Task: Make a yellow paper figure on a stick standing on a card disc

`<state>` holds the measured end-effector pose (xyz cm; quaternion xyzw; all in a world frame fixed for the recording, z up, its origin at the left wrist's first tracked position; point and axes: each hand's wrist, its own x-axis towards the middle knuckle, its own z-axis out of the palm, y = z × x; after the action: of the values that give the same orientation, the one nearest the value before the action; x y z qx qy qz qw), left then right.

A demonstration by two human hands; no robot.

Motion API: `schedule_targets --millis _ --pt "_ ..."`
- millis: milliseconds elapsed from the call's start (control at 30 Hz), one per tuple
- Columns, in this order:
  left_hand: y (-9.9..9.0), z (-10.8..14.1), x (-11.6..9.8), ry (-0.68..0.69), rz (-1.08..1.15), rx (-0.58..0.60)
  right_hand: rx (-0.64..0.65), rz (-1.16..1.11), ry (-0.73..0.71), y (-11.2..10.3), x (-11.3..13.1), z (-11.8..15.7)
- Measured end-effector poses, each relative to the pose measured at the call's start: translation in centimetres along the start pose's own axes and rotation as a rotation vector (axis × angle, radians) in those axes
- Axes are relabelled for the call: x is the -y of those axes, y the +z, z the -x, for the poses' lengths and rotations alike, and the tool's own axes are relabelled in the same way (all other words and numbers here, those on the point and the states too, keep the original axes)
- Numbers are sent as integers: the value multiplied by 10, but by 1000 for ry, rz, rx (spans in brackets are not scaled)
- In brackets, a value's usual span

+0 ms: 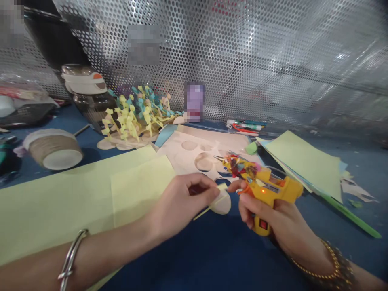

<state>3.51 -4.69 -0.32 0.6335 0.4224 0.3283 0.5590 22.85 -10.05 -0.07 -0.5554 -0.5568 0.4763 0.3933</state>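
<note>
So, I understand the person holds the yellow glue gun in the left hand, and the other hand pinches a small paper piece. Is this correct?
Not quite: the yellow glue gun is in the right hand, not the left, as the head view shows. The left hand does pinch the small paper piece.

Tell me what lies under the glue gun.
The glue gun is held up in the right hand; below them shows a blue tabletop. The patch directly beneath is covered by the hand, so anything there is hidden.
</note>
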Motion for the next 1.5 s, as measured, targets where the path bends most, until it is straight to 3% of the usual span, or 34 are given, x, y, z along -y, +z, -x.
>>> schedule_targets --millis 100,200,633,1067,1500 --pt "-7 -10 2 -14 93 -179 -13 -19 -49 -4 -3 0" --pt "-12 -15 6 -20 144 -233 4 7 -45 -4 -4 0" --pt "-11 -14 8 -36 178 -232 -21 -62 2 -2 -12 2" --pt "-12 -14 11 -2 169 -220 -31 239 -25 1 -7 1" --pt "-11 -13 11 -1 188 -220 15 264 41 -1 -9 2"
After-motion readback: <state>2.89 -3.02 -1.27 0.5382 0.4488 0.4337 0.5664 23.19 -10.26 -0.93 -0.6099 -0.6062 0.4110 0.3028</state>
